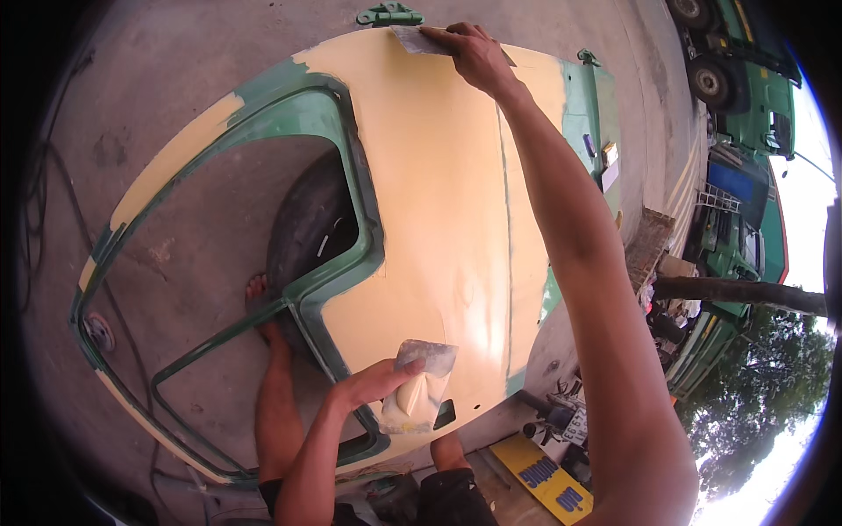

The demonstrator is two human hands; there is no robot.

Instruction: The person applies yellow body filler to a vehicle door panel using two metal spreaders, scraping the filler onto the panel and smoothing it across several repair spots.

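A green vehicle door (324,110) with an open window frame lies before me, its panel mostly coated in smooth beige filler (430,193). Toward the door's far edge, my right hand (478,60) is closed on a flat grey putty spreader (414,39), its blade against or just over the coated surface. Near the door's close end, my left hand (373,383) pinches a flat grey putty plate (430,352), thumb on top. A mound of beige putty (409,396) sits on that plate. My left fingers under it are hidden.
Under the door lies a black tyre (294,210). Small objects (610,156) rest along the door's right edge. Hoses (66,175) trail over the concrete at left. A yellow sign (542,478) and a motorbike (561,416) are at lower right; green trucks (759,105) stand beyond.
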